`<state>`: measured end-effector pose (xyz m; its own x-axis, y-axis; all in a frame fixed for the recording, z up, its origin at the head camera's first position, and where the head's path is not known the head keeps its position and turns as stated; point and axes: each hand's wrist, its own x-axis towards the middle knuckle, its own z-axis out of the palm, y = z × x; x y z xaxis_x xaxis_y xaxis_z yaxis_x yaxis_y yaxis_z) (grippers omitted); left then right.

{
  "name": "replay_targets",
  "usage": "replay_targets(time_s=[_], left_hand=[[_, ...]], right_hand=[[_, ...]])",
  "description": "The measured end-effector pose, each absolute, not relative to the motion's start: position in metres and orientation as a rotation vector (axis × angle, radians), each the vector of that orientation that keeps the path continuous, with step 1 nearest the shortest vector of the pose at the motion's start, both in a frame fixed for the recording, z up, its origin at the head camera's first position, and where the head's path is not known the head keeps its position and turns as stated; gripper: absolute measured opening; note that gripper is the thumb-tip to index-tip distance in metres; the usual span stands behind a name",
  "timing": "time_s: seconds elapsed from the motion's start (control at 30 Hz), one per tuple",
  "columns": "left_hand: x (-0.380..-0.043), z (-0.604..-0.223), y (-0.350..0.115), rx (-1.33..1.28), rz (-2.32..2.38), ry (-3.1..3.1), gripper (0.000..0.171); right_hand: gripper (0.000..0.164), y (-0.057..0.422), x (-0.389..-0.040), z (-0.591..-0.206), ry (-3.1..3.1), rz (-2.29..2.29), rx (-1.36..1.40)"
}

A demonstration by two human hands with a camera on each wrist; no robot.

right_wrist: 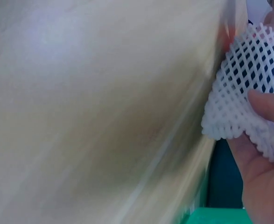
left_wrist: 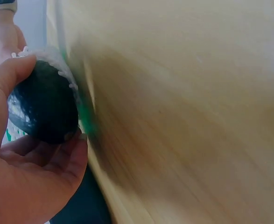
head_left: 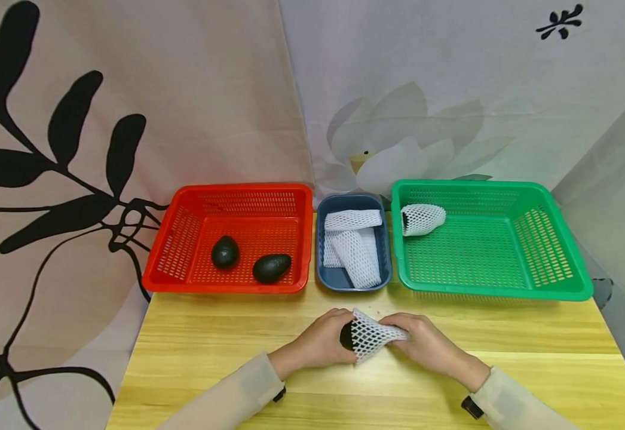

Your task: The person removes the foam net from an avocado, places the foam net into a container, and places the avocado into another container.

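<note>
My left hand grips a dark avocado by its blunt end, thumb on one side and fingers curled on the other. A white foam net sleeve covers the avocado's other part, its mesh stretched over the dark skin. The sleeve's narrow, gathered end is pinched between thumb and fingers of my right hand. In the right wrist view, the thumb presses on the netting, and dark skin shows through its holes. Both hands are above the table's front part.
A red basket at the left holds two bare avocados. The small blue bin in the middle contains several foam net sleeves. At the right, a green basket holds one netted avocado. All stand on a wooden table.
</note>
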<state>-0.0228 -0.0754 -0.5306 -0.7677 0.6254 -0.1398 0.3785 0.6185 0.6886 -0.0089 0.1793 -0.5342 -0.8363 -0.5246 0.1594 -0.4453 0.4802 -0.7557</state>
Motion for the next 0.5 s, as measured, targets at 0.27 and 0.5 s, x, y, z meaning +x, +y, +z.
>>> replay_targets(time_s=[0.27, 0.5], left_hand=[[-0.022, -0.524, -0.091, 0.745, 0.909, 2.551, 0.068], [-0.02, -0.514, -0.108, 0.726, 0.981, 2.594, 0.062]], right_hand=[[0.033, 0.186, -0.011, -0.525, 2.678, -1.313, -0.811], [0.033, 0.189, -0.011, -0.512, 2.743, -1.333, -0.742]])
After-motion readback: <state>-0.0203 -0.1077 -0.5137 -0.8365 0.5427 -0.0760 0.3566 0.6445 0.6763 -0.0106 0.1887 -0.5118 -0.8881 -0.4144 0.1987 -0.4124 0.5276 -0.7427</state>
